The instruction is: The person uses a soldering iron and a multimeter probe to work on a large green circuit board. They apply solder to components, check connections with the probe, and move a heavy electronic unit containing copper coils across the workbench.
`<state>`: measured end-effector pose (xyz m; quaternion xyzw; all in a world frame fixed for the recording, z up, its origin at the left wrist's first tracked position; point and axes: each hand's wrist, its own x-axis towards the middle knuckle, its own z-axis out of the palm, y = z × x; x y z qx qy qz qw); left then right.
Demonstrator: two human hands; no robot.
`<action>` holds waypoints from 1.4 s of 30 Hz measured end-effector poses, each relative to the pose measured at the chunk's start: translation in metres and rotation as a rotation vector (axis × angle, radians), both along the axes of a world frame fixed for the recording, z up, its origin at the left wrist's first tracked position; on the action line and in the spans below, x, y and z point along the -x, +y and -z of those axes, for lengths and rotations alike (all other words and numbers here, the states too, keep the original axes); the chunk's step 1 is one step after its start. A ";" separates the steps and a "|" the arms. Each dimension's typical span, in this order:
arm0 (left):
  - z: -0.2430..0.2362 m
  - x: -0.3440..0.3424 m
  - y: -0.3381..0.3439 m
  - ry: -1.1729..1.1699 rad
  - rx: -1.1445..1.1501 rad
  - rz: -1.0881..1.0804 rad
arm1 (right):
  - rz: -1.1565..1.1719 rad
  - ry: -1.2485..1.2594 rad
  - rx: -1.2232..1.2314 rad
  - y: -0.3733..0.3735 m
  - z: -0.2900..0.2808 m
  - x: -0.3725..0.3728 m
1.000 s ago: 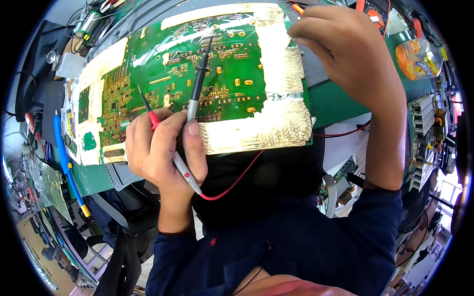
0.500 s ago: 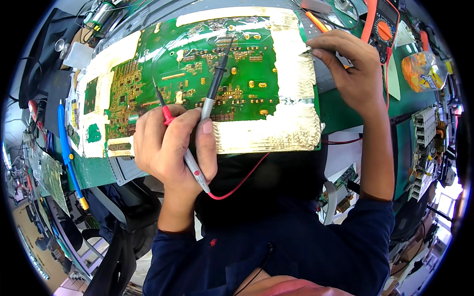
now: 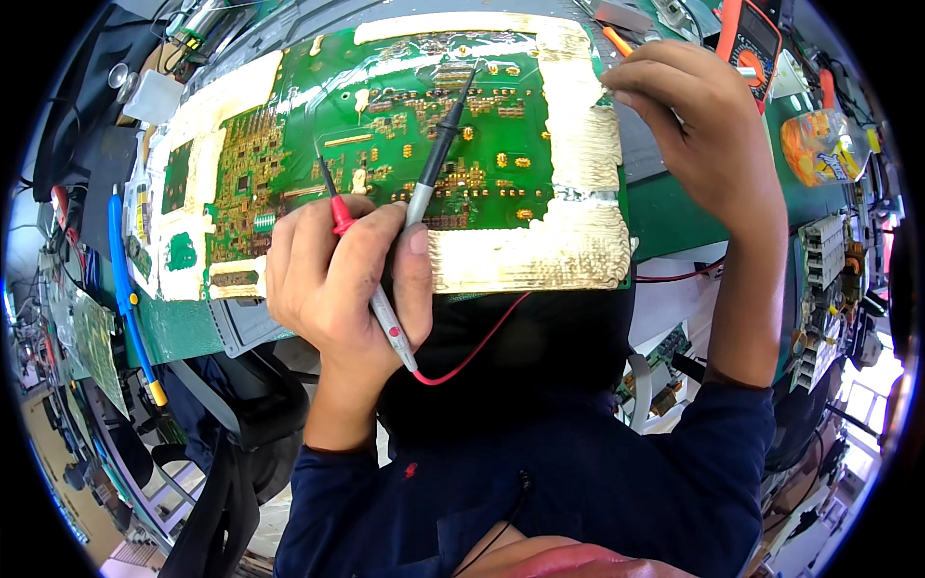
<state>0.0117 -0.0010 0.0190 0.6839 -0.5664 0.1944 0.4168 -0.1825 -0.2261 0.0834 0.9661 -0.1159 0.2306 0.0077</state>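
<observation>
Far left of the frame: a blue-handled tool with a yellow tip [image 3: 130, 299] lies along the edge of the green-topped table [image 3: 674, 217], beside a small loose green circuit board [image 3: 89, 339].

Centre left: the left hand [image 3: 337, 284] is closed around two multimeter probes at once. The red-collared probe with a thin dark tip [image 3: 330, 200] sits between thumb and forefinger, its tip resting on the left part of the board. The black-and-grey probe [image 3: 438, 154] crosses the fingers and reaches up to the board's upper middle, its tip touching there. A red lead [image 3: 472, 352] runs from below the hand toward the lower centre.

Centre: the large green printed circuit board with pale, tape-like borders and gold-coloured foil patches [image 3: 405, 144] lies flat on the table, filling the upper middle of the frame.

Upper right: the right hand [image 3: 699, 125] hovers at the board's right edge, fingers curled narrowly; whether it pinches anything cannot be told. Just behind it stands an orange-cased multimeter [image 3: 753, 34].

Far right: a clear bag of orange parts [image 3: 819, 144] rests on the table.
</observation>
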 end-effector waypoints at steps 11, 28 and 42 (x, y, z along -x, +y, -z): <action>0.003 0.001 -0.001 -0.004 0.031 -0.009 | 0.084 0.270 0.102 0.019 -0.036 -0.016; 0.002 -0.001 -0.002 -0.024 0.063 0.011 | -0.006 -0.298 -0.248 -0.011 0.044 0.008; 0.003 -0.002 -0.001 -0.009 0.045 0.013 | -0.033 0.123 0.119 0.009 -0.021 -0.007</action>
